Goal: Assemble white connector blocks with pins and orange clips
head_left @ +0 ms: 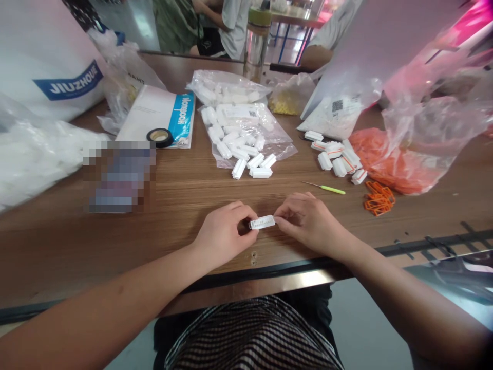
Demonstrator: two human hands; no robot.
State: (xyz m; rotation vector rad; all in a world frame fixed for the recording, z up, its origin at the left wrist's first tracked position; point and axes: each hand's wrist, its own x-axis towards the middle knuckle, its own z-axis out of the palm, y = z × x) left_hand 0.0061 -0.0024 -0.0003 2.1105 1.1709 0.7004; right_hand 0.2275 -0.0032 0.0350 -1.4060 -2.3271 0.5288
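Observation:
Between my two hands, just above the table's front part, is a small white plastic connector housing [262,222] with a row of tiny holes along its face. My left hand [227,231] pinches its left end between thumb and fingers. At the other end, the thumb and fingertips of my right hand [308,221] are closed on its right tip. Several similar white housings [261,172] lie beyond my hands, partly on a clear plastic bag [275,136]. To the right, more white housings [339,167] carry orange strips. A pick with a yellow-green handle [333,189] lies nearby, beside orange rectangular clips [379,198].
A bag of orange parts [396,159] stands at the right. Toward the back are a bag of yellow parts [291,100] and a bottle [256,43]. Black tape [159,137] rests on a notebook [148,113] at left, near a blurred-out object [122,180]. People sit beyond the table.

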